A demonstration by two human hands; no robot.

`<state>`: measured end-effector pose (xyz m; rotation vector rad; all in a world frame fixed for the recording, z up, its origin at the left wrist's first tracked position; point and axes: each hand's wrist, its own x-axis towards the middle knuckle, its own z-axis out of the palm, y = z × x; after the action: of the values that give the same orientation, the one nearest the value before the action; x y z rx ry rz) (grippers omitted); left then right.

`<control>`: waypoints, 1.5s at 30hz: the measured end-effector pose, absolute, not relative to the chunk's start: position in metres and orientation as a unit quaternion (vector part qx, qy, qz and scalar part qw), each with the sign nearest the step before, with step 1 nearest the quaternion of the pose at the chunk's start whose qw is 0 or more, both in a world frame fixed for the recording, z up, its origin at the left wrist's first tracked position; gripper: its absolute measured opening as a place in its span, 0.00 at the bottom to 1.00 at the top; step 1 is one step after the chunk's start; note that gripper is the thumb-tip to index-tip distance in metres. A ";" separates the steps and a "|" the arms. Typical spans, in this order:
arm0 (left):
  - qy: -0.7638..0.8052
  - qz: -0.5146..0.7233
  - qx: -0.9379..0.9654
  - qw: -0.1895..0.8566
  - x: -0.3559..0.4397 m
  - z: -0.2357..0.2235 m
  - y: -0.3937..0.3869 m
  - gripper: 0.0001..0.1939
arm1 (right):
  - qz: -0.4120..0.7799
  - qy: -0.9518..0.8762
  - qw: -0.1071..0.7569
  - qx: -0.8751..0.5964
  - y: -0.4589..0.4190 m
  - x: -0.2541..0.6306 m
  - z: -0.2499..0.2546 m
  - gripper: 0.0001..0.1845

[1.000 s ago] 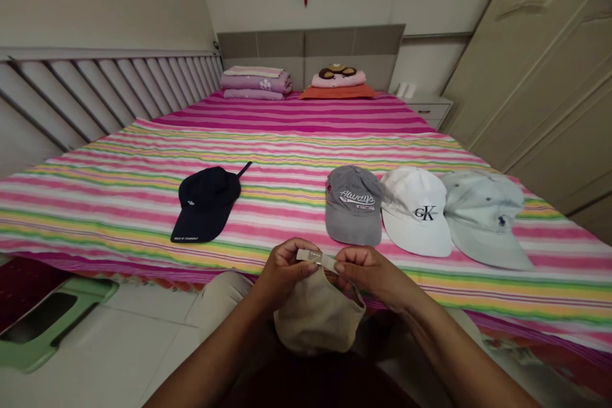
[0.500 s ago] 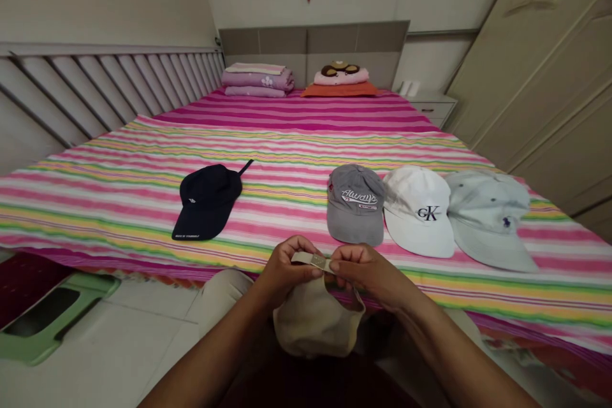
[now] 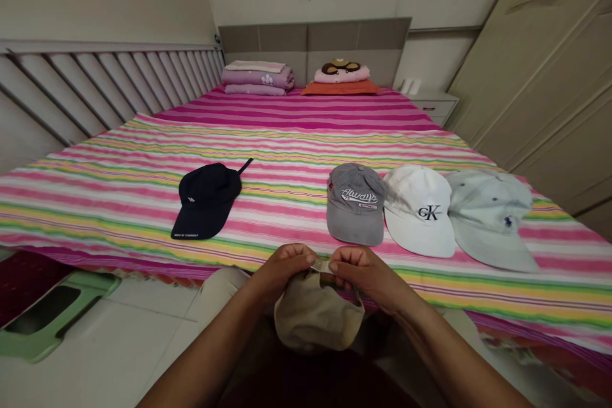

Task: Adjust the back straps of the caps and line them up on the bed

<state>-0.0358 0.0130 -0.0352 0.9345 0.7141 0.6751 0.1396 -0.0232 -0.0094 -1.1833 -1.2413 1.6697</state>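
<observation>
A beige cap hangs below my hands, its back opening turned up toward me. My left hand is closed, pinching the cap's back strap near its metal buckle. On the strap's other side, my right hand pinches it between thumb and fingers. Just beyond my right hand lies a grey cap with white lettering. Beside it are a white cap and a pale mint cap, their edges meeting. A navy cap rests apart on the left, its strap sticking out.
The caps lie on a bed with a striped sheet. Folded purple bedding and a pillow stack sit by the headboard. A green stool stands at lower left; a slatted rail runs along the left.
My left fingers have closed over the buckle end of the strap, which showed more fully before. The beige cap stays in both hands; the other caps have not moved.
</observation>
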 end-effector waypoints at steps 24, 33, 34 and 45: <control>0.322 0.300 0.438 0.784 -0.036 -0.024 0.013 0.08 | 0.172 -0.778 0.328 -0.508 -0.035 0.125 -0.011 0.08; 0.327 0.317 0.448 0.769 -0.039 -0.025 0.011 0.08 | 0.193 -0.794 0.295 -0.495 -0.033 0.131 -0.009 0.07; 0.329 0.319 0.456 0.763 -0.039 -0.023 0.013 0.08 | 0.196 -0.795 0.290 -0.496 -0.033 0.131 -0.008 0.06; 0.338 0.158 0.527 0.764 -0.043 -0.006 0.032 0.10 | 0.533 -0.638 0.348 -0.432 -0.020 0.136 0.001 0.19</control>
<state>-0.0435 0.0315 -0.0057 1.1451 0.7359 0.3428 0.1363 -0.0202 0.0010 -1.1206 -1.6545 1.3826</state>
